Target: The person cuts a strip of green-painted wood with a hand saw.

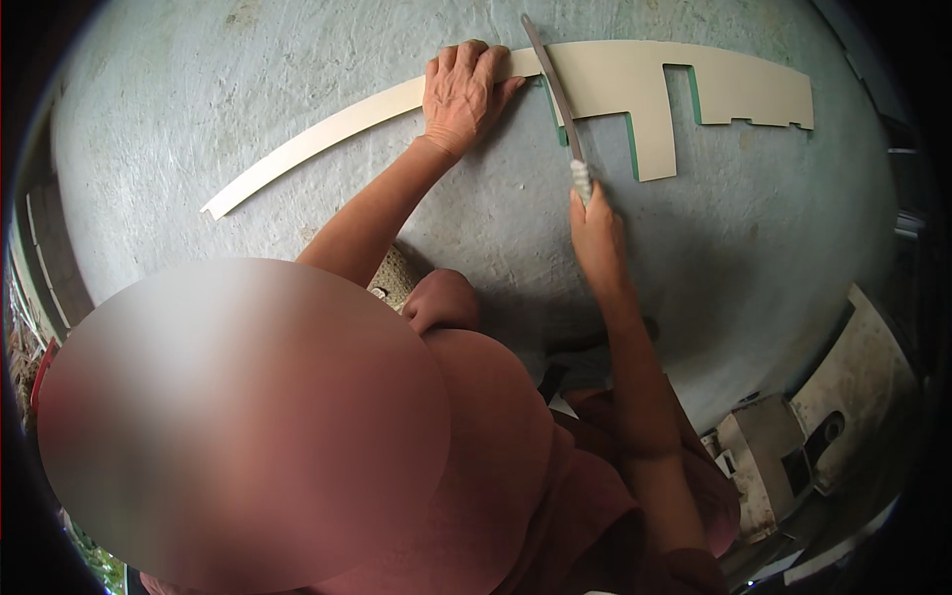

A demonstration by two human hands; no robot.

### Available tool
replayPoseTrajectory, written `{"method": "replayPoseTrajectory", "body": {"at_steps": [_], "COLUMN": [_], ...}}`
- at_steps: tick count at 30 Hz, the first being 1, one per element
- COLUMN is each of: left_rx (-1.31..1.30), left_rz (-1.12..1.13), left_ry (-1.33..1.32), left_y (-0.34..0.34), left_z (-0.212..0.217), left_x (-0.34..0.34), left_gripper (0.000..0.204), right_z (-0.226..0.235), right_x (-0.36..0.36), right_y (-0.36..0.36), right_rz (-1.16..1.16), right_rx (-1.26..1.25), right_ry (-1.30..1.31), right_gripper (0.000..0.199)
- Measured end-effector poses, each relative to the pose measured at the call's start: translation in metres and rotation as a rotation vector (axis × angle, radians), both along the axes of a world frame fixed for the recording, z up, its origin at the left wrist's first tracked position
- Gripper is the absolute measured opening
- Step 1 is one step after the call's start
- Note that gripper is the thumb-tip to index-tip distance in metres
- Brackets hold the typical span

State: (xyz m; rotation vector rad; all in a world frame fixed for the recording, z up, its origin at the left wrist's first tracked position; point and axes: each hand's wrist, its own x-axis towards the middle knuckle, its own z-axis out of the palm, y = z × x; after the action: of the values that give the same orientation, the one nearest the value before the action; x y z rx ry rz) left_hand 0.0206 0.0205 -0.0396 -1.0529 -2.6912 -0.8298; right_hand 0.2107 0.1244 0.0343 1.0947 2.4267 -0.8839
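Observation:
A long, curved cream panel lies across the grey-green surface, with a narrow strip running left and a wider notched part on the right. Green shows along its cut edges. My left hand grips the narrow strip near the middle, fingers bent over its far edge and thumb stretched along it. In my right hand is a long, thin metal file with a pale wrapped handle. Its blade crosses the panel just right of my left hand, at the edge of a notch. Whether the blade touches that edge I cannot tell.
The panel rests on a worn, scuffed grey-green surface. Dirty cream moulded parts are piled at the lower right. At the left edge is a slatted structure. A blurred patch hides much of the lower left.

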Motion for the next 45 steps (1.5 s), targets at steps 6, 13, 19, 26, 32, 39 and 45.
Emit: {"method": "replayPoseTrajectory", "body": {"at_steps": [6,13,19,26,32,39,45], "left_rx": [0.005,0.001,0.242,0.199,0.137,-0.036,-0.034], "left_rz": [-0.014,-0.006,0.108,0.359,0.019,0.107,0.128], "left_ry": [-0.020,-0.013,-0.096,-0.459,-0.195,-0.152,-0.084], "left_y": [0.002,0.010,-0.018,-0.115,-0.042,0.008,0.006], "left_z": [-0.002,0.004,0.014,0.103,0.064,0.007,0.006], "left_x": [0.004,0.003,0.005,0.039,0.003,-0.012,-0.015], "left_gripper": [0.038,0.040,0.053,0.013,0.028,0.017,0.018], "right_z": [-0.004,-0.005,0.038,0.036,0.008,-0.006,-0.006], "right_x": [-0.029,0.012,-0.052,-0.031,-0.029,-0.025,-0.013], "right_y": [0.007,0.012,0.011,0.012,-0.013,-0.010,-0.014], "right_rz": [0.062,-0.047,-0.190,-0.207,-0.089,-0.052,-0.002], "right_rx": [-0.025,0.016,-0.027,0.007,-0.112,-0.027,0.061], "right_ry": [0.015,0.029,0.019,0.197,0.019,0.029,0.005], "right_gripper": [0.031,0.027,0.027,0.028,0.026,0.027,0.028]}}
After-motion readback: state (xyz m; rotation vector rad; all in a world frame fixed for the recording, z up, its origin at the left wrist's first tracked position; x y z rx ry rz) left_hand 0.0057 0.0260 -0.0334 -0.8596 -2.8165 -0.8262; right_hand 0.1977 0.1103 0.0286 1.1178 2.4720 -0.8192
